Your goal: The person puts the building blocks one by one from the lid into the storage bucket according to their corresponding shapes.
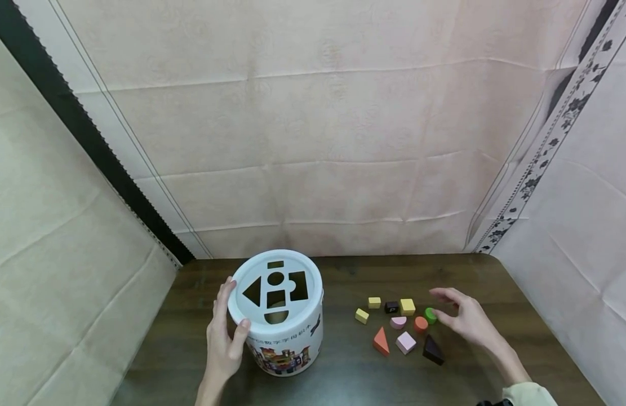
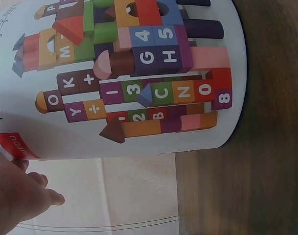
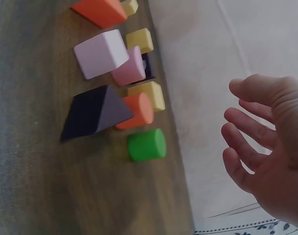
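Note:
A white bucket with a pale blue shape-sorter lid stands upright on the table. Against the left side of its rim rests my left hand, thumb toward the front, fingers fairly straight. The left wrist view shows the bucket's printed wall close up beside that hand. My right hand hovers with spread, slightly bent fingers near a green cylinder and holds nothing. Next to the cylinder lie an orange cylinder and a dark triangular block.
Other blocks lie between bucket and right hand: a pink cube, a pink half-round block, an orange triangular block, a black block and several yellow blocks. Cloth walls surround the brown table.

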The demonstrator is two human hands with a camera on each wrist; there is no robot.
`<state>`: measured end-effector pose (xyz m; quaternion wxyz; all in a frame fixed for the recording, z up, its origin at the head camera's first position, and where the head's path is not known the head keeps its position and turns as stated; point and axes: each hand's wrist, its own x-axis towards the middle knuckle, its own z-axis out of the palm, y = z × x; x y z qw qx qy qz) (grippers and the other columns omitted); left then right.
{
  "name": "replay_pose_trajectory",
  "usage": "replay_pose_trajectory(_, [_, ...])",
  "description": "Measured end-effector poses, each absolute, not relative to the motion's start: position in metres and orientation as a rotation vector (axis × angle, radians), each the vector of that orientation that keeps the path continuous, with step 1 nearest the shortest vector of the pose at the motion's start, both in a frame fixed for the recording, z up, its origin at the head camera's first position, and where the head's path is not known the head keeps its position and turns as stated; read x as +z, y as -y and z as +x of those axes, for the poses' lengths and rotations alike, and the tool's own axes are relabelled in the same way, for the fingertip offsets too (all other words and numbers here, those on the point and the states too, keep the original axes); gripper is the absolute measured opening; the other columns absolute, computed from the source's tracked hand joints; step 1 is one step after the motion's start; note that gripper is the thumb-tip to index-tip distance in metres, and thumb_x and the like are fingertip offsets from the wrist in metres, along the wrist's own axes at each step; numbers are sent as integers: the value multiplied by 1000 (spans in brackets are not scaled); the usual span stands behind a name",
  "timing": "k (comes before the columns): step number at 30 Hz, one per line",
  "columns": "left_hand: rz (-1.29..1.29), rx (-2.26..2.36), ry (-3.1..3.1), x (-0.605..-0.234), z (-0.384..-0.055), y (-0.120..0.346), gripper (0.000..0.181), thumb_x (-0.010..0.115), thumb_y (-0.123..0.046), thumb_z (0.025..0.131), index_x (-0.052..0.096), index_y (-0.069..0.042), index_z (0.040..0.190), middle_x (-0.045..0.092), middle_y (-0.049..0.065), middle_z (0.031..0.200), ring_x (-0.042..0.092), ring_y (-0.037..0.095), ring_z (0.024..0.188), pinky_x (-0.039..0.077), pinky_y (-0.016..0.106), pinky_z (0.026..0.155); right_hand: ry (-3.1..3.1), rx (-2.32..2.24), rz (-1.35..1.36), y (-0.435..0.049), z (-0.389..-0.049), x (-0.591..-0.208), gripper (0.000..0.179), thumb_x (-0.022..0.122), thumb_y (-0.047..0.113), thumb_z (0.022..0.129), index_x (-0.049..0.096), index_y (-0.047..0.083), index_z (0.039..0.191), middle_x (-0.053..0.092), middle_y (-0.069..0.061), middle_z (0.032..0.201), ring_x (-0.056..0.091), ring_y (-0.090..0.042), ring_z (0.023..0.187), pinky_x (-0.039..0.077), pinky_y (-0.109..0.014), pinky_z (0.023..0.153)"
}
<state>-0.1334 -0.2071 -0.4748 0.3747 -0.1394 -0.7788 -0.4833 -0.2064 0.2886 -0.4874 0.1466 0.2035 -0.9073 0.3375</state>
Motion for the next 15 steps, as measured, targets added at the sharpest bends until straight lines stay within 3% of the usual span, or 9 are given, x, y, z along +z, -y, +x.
replay_pose_trajectory(5, [-355, -1241, 1998, -475, -133, 207, 68, 62, -17, 86, 44, -4, 150, 40, 10, 155, 30, 39, 143, 8, 78, 105, 2611, 1008, 548, -293, -209, -498, 38, 81, 2, 80, 69, 1, 116, 71, -8, 108, 66, -35, 95, 52, -48, 79])
replay_pose_trajectory(15, [-378, -1233, 1977, -475, -133, 207, 67, 63, -17, 87, 44, -3, 150, 41, 15, 154, 31, 43, 142, 9, 75, 107, 2703, 1135, 401, -302, -211, -519, 39, 80, 4, 82, 67, -2, 119, 70, -14, 111, 65, -33, 100, 54, -34, 79])
